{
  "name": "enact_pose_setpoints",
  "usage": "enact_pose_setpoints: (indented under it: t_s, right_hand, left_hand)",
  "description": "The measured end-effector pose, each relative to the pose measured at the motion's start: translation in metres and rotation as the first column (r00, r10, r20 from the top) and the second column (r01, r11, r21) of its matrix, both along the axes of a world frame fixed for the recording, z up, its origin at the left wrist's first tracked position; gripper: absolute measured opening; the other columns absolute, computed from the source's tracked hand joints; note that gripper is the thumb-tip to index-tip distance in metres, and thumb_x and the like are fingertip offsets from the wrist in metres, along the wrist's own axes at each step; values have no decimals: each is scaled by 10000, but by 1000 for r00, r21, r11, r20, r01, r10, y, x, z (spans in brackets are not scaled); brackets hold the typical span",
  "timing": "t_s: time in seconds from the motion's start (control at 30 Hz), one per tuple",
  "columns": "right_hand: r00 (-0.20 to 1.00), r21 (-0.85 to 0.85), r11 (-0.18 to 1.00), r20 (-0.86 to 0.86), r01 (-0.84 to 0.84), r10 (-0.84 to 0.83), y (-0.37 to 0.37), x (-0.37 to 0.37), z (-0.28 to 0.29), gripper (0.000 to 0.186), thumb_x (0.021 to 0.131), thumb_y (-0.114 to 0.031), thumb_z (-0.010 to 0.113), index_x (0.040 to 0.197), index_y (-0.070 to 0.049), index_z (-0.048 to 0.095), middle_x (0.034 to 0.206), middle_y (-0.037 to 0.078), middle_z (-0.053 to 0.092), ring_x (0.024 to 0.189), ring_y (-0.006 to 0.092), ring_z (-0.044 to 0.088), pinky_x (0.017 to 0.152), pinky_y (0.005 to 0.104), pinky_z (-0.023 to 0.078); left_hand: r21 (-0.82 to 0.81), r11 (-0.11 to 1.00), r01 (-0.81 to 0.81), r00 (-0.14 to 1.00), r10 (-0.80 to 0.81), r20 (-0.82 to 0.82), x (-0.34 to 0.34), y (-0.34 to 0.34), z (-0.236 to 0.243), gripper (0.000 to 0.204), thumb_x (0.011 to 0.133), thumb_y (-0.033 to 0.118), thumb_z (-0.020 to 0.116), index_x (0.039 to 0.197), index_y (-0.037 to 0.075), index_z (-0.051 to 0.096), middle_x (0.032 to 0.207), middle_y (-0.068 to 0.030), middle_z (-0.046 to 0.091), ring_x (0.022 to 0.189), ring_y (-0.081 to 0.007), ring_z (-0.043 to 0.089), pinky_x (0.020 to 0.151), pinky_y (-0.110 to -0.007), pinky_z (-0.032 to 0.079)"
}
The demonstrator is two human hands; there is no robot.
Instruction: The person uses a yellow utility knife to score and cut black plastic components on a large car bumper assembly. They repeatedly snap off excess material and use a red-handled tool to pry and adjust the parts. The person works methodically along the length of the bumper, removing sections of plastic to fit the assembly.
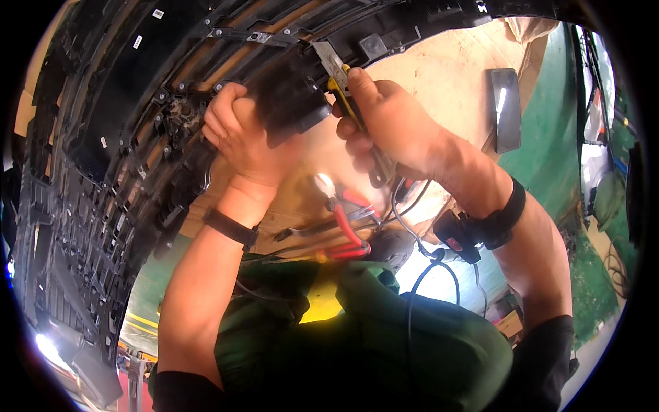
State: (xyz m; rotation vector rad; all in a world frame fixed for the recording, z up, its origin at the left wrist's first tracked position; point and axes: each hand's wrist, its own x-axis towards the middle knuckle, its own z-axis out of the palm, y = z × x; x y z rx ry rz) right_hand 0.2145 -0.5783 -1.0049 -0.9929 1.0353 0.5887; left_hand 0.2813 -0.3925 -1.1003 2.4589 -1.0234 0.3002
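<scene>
A dark, blurred plastic piece (292, 103) with a box-like shape sits between my hands, against the large black slatted plastic panel (130, 103). My left hand (240, 141) is closed on its left side, fingers curled; my thumb is hidden behind it. My right hand (395, 123) is wrapped round a yellow-and-black utility knife (340, 79). Its broad metal front end points up and left, beside the piece's upper right edge. I cannot tell whether the knife touches the piece.
Red-handled pliers (344, 220) and other hand tools lie on brown cardboard (439, 75) below my hands. A dark cable (412, 230) loops near my right forearm. A flat black rectangular part (505, 110) rests at the right, by the green floor (552, 130).
</scene>
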Motion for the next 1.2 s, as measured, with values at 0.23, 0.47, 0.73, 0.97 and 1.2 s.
enact_pose_setpoints:
  t_s: [0.23, 0.47, 0.73, 0.97, 1.2]
  right_hand:
    - [998, 51, 997, 6, -64, 64, -14, 1, -4, 565, 1132, -447, 303, 965, 24, 568, 765, 62, 552, 609, 165, 539, 559, 341, 536]
    - [957, 23, 957, 19, 288, -289, 36, -7, 11, 556, 1126, -475, 349, 1016, 24, 567, 808, 67, 566, 642, 169, 567, 549, 341, 526]
    - [962, 132, 954, 6, 270, -273, 31, -10, 4, 494, 1128, -471, 355, 1085, -30, 575, 821, 30, 548, 595, 124, 475, 468, 304, 436]
    - [925, 213, 905, 20, 368, -380, 37, -10, -7, 474, 1131, -458, 351, 1063, -36, 556, 825, 30, 540, 610, 105, 468, 476, 280, 421]
    - [913, 173, 904, 55, 390, -405, 46, -10, -12, 466, 1127, -470, 366, 1054, -46, 546, 819, 34, 547, 612, 114, 469, 503, 307, 434]
  left_hand:
    - [-23, 1000, 2, 1000, -2, -7, -1, 0, -2, 521, 664, 156, 748, 1091, 45, 471, 1239, -174, 516, 1129, -411, 498, 953, -528, 366]
    - [-41, 999, 23, 1000, -23, 2, 5, 7, -7, 437, 750, 376, 784, 1034, 97, 604, 1240, -120, 518, 1142, -380, 488, 952, -516, 383]
    - [2, 1000, -2, 1000, 2, -4, 5, 9, -8, 377, 729, 362, 795, 997, 140, 650, 1241, -111, 518, 1147, -370, 489, 942, -511, 385]
    - [4, 1000, -14, 1000, 14, 11, 4, 7, -9, 426, 745, 432, 783, 988, 110, 643, 1230, -111, 517, 1147, -368, 489, 938, -504, 383]
    - [4, 1000, -3, 1000, 3, 3, 5, 5, -7, 445, 758, 429, 780, 965, 70, 617, 1225, -114, 516, 1142, -366, 490, 937, -500, 380]
